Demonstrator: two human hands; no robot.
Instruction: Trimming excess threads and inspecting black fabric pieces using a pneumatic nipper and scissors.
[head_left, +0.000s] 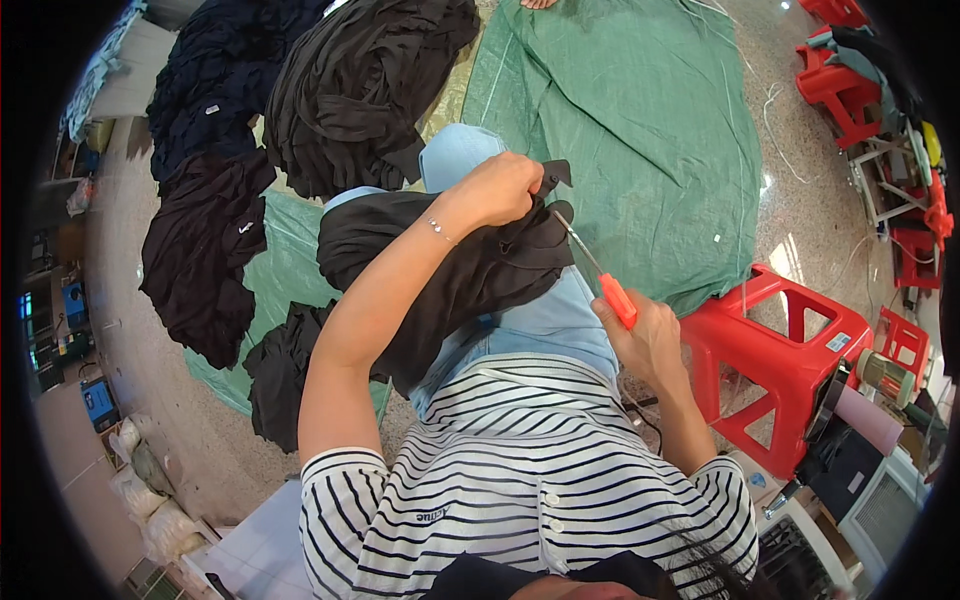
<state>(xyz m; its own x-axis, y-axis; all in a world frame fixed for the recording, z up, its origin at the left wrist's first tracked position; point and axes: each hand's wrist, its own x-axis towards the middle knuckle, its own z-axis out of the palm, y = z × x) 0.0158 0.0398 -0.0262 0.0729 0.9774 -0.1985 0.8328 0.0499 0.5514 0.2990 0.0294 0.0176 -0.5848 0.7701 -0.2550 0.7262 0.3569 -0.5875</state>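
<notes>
A black garment (450, 280) lies across my lap over light blue jeans. My left hand (505, 190) is closed, pinching the cloth near a narrow dark tab (556, 176) with a small round fastener on it. My right hand (648, 335) grips a tool with a red handle (618, 301) and a thin metal shaft, looking like a screwdriver. The tool's shaft (582, 245) slants up and left, its tip at the garment's edge near the tab. Whether the tip touches the cloth, I cannot tell.
A green tarpaulin (630, 110) covers the floor ahead. Heaps of dark clothes lie ahead and left: a black pile (360, 90), a navy pile (225, 70) and a dark brown one (200, 250). A red plastic stool (780, 350) stands at my right.
</notes>
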